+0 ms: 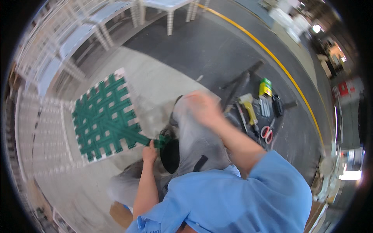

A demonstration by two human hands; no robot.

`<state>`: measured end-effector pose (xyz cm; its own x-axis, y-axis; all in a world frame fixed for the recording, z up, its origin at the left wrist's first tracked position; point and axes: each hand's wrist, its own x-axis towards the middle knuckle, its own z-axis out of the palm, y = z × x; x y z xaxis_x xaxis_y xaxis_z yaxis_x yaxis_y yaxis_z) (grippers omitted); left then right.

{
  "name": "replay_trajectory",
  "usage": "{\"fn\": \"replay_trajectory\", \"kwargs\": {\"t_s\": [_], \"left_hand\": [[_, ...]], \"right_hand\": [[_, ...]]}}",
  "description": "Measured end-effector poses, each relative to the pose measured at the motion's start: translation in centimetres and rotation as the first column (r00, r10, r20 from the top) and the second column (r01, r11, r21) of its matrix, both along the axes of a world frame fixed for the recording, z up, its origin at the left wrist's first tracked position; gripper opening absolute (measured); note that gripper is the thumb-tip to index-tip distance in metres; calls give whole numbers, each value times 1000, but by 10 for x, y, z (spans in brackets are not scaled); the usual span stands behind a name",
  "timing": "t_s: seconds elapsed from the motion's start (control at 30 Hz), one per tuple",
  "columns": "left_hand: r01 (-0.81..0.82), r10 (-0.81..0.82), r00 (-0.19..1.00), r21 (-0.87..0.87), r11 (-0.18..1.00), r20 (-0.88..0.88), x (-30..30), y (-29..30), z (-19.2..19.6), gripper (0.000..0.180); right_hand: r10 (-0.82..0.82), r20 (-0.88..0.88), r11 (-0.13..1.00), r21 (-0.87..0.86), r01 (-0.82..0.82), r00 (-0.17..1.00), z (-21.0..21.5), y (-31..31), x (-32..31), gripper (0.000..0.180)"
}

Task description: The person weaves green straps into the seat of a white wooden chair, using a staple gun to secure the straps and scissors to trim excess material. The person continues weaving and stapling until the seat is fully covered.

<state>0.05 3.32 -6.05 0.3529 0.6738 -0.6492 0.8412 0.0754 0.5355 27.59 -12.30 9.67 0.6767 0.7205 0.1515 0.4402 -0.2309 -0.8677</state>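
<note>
A white chair frame [64, 132] lies to the left, its seat a weave of green webbing [116, 130]. From the seat's corner a loose green strap [142, 139] runs toward my lap, and my left hand [149, 152] is closed around it. Beside that hand sits a dark round object [169, 156] with bunched green webbing at its top; its kind is unclear. My right hand [202, 109] hangs over my right knee, smeared by motion, so its fingers cannot be made out.
Right of my knee, a dark surface carries red-handled scissors [267, 134], a yellow tool [249, 112], a green-yellow box [265, 87] and a black object [277, 105]. More white chairs [105, 13] stand at the back left. A yellow line [268, 50] crosses the floor.
</note>
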Motion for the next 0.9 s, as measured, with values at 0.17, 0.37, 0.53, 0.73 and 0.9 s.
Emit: {"fn": "replay_trajectory", "kwargs": {"t_s": [0.17,0.37,0.53,0.73,0.9], "left_hand": [[44,-41,994,27,999,-97,-1,-3,5,81],[-4,8,996,44,999,-86,1,-5,23,79],[7,-2,998,76,997,-64,-2,-5,30,78],[-19,25,998,112,994,-50,-3,-10,25,73],[-52,53,998,69,996,-15,-4,-11,20,68]], "right_hand": [[-356,316,651,-591,476,879,25,-163,138,48],[-622,-231,631,-714,305,748,-44,-235,168,36],[-522,-244,698,-674,244,817,-37,-222,169,29],[-485,-51,782,-472,407,873,15,-163,141,63],[-232,-179,961,-192,197,956,100,-69,106,47]]}}
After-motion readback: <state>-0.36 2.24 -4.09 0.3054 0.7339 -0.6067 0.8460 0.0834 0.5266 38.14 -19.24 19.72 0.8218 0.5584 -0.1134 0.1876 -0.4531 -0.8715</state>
